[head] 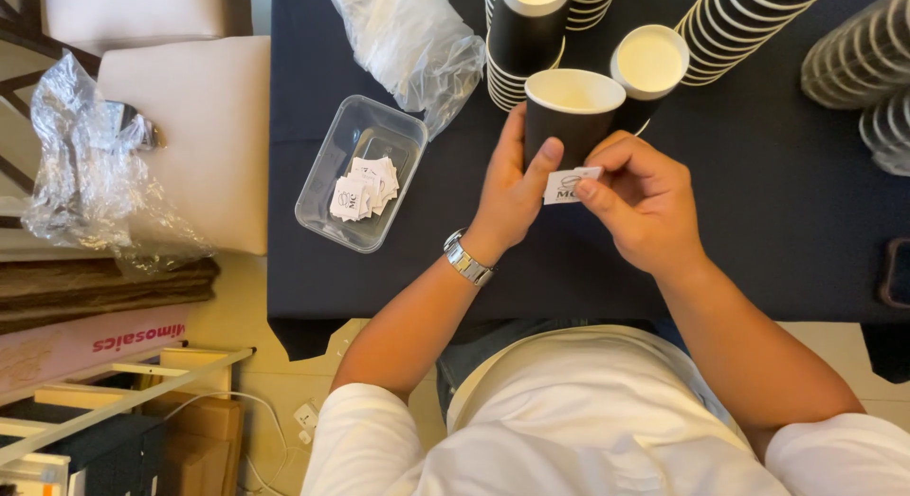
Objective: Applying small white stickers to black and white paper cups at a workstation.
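My left hand [512,188] grips a black paper cup [569,112] with a white inside, held upright over the dark blue table [758,221]. My right hand [640,202] pinches a small white sticker [569,185] against the cup's near wall. A silver watch [466,259] sits on my left wrist. A clear plastic tray [327,188] left of my hands holds a heap of more white stickers [365,186].
Stacks of black cups [744,22] lie across the table's far side, with one more cup [649,64] beside the held one. Crumpled clear plastic [412,41] lies behind the tray. Cream chairs [204,126] and another plastic bag [90,174] stand at left.
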